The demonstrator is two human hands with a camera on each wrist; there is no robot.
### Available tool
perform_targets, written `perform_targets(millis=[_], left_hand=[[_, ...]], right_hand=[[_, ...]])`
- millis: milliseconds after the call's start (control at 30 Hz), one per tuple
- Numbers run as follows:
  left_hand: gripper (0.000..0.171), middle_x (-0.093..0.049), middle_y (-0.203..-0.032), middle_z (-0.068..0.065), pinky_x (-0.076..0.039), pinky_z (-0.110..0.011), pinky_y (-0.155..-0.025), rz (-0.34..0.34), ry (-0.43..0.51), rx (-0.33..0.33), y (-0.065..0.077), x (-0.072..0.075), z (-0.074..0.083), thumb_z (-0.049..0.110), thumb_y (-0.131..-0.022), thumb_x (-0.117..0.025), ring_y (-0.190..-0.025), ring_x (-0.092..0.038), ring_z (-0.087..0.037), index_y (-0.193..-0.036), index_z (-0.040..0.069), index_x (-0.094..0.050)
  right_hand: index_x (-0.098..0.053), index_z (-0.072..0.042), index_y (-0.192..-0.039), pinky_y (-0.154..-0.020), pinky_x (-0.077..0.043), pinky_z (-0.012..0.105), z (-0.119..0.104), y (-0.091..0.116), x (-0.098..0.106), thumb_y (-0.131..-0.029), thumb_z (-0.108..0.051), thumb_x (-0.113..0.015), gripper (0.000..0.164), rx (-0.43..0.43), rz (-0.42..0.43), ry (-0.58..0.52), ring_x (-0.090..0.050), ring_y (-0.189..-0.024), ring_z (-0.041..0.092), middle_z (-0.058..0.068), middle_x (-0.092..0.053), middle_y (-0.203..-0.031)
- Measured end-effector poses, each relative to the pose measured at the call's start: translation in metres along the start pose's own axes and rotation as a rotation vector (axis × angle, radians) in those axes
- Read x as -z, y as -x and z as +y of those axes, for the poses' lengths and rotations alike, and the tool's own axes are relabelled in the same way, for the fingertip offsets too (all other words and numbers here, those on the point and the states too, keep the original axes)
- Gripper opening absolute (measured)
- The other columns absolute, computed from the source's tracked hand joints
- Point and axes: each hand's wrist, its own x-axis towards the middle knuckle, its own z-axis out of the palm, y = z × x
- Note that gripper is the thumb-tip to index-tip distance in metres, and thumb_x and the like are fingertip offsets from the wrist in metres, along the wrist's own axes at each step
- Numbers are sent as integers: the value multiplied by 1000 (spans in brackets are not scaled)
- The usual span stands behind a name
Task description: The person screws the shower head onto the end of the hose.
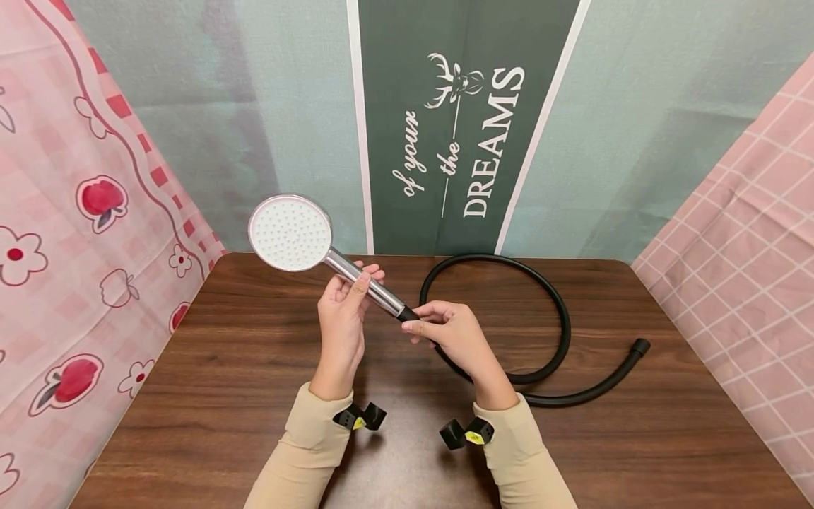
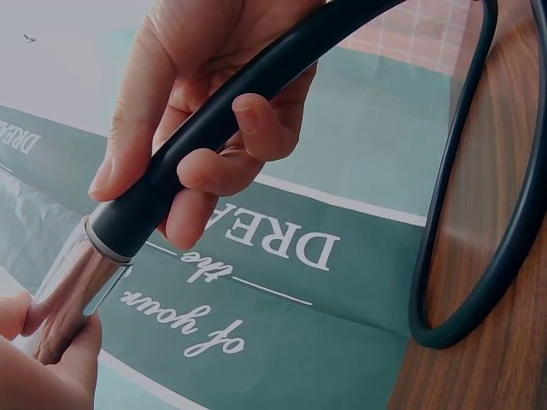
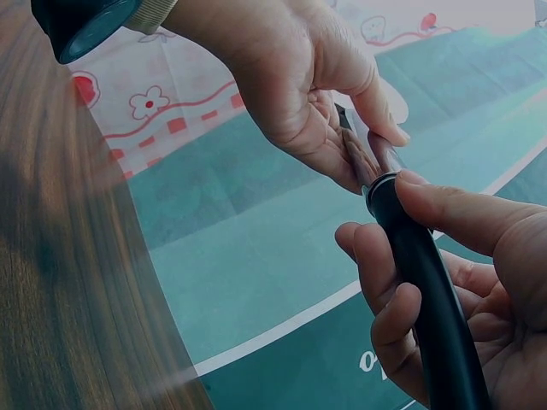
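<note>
A round shower head (image 1: 290, 233) with a white nozzle face and a chrome handle (image 1: 381, 293) is held up above the table, tilted with its face at the upper left. My left hand (image 1: 343, 311) grips the chrome handle, thumb on top. At the handle's lower end, my right hand (image 1: 448, 329) pinches the black end of the hose (image 3: 423, 282). In the left wrist view the hose end (image 2: 128, 226) meets the chrome handle (image 2: 77, 286); whether it is screwed tight I cannot tell. Part of the handle is hidden behind my left fingers.
The black hose loops over the right side of the wooden table (image 1: 222, 396), and its free end (image 1: 640, 346) lies at the right. Behind the table hangs a green cloth (image 1: 305, 106). Pink patterned cloths (image 1: 76, 247) stand at both sides.
</note>
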Motion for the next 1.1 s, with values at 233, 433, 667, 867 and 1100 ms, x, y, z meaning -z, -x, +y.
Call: perform_targets(millis=[233, 433, 667, 867, 1100], left_hand=[[15, -75, -98, -8, -59, -36, -94, 3, 5, -4, -1, 1, -1, 0, -97, -59, -89, -74, -13, -111, 2, -57], [15, -75, -98, -8, -59, -36, -95, -1, 3, -2, 0, 1, -1, 0, -97, -59, -89, -74, -13, -111, 2, -57], [15, -75, -96, -5, -59, -32, -92, -3, 3, 2, 0, 0, 1, 0, -97, -59, -89, -74, -13, -112, 2, -56], [15, -75, -97, -7, -60, -30, -91, 0, 7, 2, 0, 0, 1, -1, -97, -58, -89, -74, -12, -111, 2, -56], [15, -75, -94, -1, -59, -31, -91, -3, 7, -3, 0, 0, 0, -1, -97, -58, -89, -74, -12, -111, 1, -56]], right_hand=[[-74, -2, -101, -57, -52, 23, 0, 0, 0, -83, -21, -80, 26, 7, -3, 6, -70, -69, 15, 6, -75, -75], [-74, -2, -101, -57, -52, 23, -2, 0, 0, -83, -20, -80, 25, 1, -4, 1, -70, -68, 15, 4, -75, -75], [-73, -1, -101, -57, -51, 22, -3, 1, 0, -84, -19, -80, 26, -7, -8, -13, -71, -68, 16, 5, -76, -77], [-73, 0, -102, -56, -51, 22, -3, 1, 0, -84, -18, -79, 26, -3, -14, -18, -73, -73, 26, 5, -76, -77], [-73, 0, -103, -56, -50, 21, -3, 1, 0, -85, -18, -79, 26, -2, -20, -22, -69, -66, 10, 4, -76, -76]])
